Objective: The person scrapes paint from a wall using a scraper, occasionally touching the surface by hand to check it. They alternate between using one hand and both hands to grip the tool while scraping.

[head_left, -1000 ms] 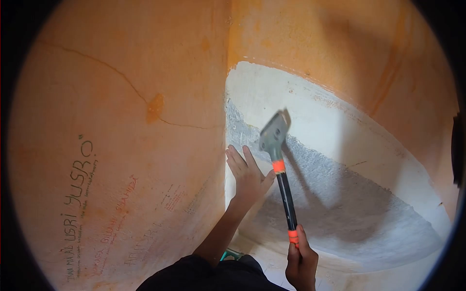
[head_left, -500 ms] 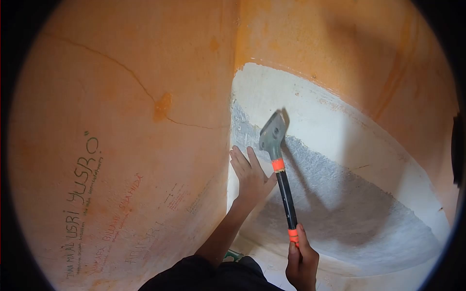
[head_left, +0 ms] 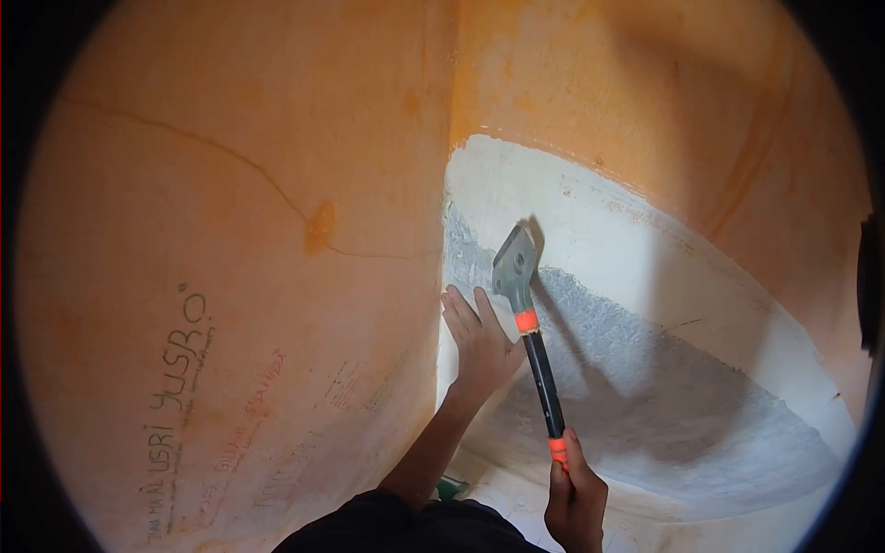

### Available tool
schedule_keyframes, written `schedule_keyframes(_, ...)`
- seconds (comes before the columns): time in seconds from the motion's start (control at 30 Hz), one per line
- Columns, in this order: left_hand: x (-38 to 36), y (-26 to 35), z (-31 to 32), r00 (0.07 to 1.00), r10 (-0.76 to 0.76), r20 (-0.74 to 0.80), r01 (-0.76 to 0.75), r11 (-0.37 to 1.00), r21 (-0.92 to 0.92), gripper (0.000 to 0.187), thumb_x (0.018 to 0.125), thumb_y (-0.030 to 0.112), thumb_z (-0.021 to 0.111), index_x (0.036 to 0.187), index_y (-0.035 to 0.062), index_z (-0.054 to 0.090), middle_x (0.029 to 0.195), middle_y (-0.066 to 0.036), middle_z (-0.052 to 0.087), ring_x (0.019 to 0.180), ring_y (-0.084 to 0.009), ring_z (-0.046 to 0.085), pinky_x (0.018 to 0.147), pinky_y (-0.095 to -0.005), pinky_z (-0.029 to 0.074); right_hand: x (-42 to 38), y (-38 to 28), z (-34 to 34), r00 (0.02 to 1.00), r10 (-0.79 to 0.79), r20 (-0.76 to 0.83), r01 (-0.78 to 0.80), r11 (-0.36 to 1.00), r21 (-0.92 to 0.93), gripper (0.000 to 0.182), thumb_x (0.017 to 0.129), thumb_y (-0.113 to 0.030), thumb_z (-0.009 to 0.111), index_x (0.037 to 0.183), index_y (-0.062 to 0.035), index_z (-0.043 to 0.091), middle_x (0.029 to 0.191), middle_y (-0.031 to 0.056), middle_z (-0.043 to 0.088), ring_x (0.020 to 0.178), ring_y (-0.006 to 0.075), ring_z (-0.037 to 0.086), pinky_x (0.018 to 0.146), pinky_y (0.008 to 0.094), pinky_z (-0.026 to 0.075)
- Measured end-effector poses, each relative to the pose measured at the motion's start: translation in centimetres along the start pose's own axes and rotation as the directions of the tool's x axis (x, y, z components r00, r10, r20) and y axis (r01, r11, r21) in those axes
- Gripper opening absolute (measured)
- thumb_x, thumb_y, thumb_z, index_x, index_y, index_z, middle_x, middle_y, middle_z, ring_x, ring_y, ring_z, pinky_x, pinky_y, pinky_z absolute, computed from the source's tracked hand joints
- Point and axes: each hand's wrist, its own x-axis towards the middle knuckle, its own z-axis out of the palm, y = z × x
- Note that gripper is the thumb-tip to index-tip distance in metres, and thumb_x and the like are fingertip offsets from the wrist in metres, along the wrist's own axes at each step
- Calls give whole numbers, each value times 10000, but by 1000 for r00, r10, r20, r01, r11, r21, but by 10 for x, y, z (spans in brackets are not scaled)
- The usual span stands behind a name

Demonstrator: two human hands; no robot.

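My right hand [head_left: 577,502] is closed round the lower end of a long-handled wall scraper [head_left: 544,382], which has a black handle with orange bands. The grey scraper head [head_left: 516,263] tilts up and left, over the border between the white patch [head_left: 562,198] and the rough grey patch [head_left: 664,387] of the wall. Left of the handle, my left hand [head_left: 486,350] lies with fingers spread against the wall near the corner, its thumb close to the handle just below the upper orange band.
An orange wall [head_left: 249,120] with a crack and handwriting [head_left: 171,396] stands on the left and meets the scraped wall at a corner. Orange paint [head_left: 590,74] borders the white patch above. A green object [head_left: 450,487] shows low down beside my dark clothing [head_left: 406,525].
The scraper head has dropped slightly and shifted a little left against the wall. The whole view has moved slightly, so the wall writing appears lower and further right.
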Motion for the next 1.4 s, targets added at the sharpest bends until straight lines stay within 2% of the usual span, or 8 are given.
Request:
schedule_keyframes(0.07,3,3,3,1000,4,-9,-5,1000,-21,1038,848,535,630,1406,-192,142,1398,-536,-5,1326,-683,-12,1067,-709,35,0,-14,-3,952,279,125,-290,954,78,421,925,-9,492,1337,73,485,831,182,645,633,184,577,629,274,469)
schedule_keyframes(0.33,-1,25,-38,992,-104,-76,70,931,-358,694,1005,385,445,1409,-138,234,1480,-401,113,1402,-535,112,1126,-563,143,-12,-2,19,968,236,88,-242,968,71,429,932,-15,472,1352,71,467,905,216,654,644,158,573,623,280,471)
schedule_keyframes(0.43,-3,49,-67,946,-269,183,258,279,-925,574,1041,442,302,1422,13,307,1185,-129,532,1102,-229,550,985,-409,428,-7,-4,36,982,183,36,-186,975,125,437,920,-14,500,1351,55,477,1006,249,651,765,246,628,679,321,499)
schedule_keyframes(0.53,4,66,-101,783,-96,615,580,-245,-777,494,1037,477,307,1317,80,398,900,-55,546,716,-170,583,650,-311,507,-29,6,56,979,203,21,-203,967,153,463,911,-13,529,1367,35,467,986,263,666,821,324,701,719,354,534)
schedule_keyframes(0.57,8,74,-101,725,-125,677,608,-344,-715,398,1033,499,301,1117,133,435,694,7,422,445,-95,383,397,-239,343,-36,5,61,956,286,61,-292,941,171,475,917,-16,518,1383,35,441,922,246,661,769,311,688,693,351,525)
schedule_keyframes(0.83,14,65,-109,635,-107,765,748,-163,-644,420,999,582,327,945,167,365,616,27,322,400,-65,263,347,-223,260,-47,12,91,955,238,176,-286,894,345,580,983,-80,403,1490,45,149,659,42,497,563,109,475,548,276,409)
schedule_keyframes(1.23,29,66,-119,676,-142,723,731,10,-682,411,1013,556,314,928,160,383,605,30,330,401,-50,261,343,-223,253,-24,-4,87,900,321,296,-430,763,482,575,966,-70,440,1475,53,201,766,179,595,634,265,611,612,360,476)
schedule_keyframes(1.4,17,69,-114,646,-163,746,753,-23,-657,407,1014,548,328,932,155,395,605,33,332,402,-48,250,341,-212,243,-38,-2,93,915,318,247,-401,779,482,589,974,-86,422,1496,24,173,721,106,547,598,174,544,575,303,440)
